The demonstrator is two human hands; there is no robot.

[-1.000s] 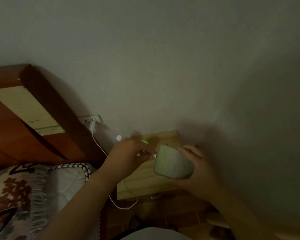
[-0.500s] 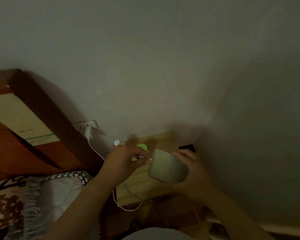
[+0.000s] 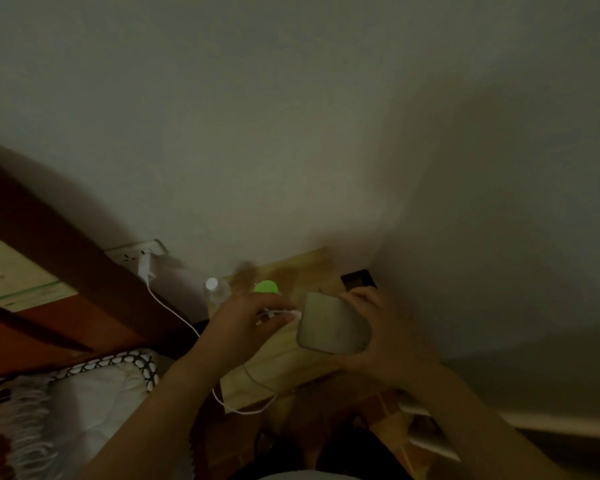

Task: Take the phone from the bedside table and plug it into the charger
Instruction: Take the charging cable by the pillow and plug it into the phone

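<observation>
Plug tip (image 3: 296, 314), pinched in left hand (image 3: 245, 322) fingers, has closed onto phone (image 3: 333, 323) clamped by right hand (image 3: 381, 337); insertion looks imminent.

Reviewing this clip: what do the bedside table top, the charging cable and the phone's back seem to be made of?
Bedside table: light wood or wood-look laminate, matte, with faint grain streaks. Charging cable: white, smooth plastic or rubber sheath, bending in loose loops. Phone: pale, plain matte back, possibly a plastic case; the dim light leaves that open.
</observation>
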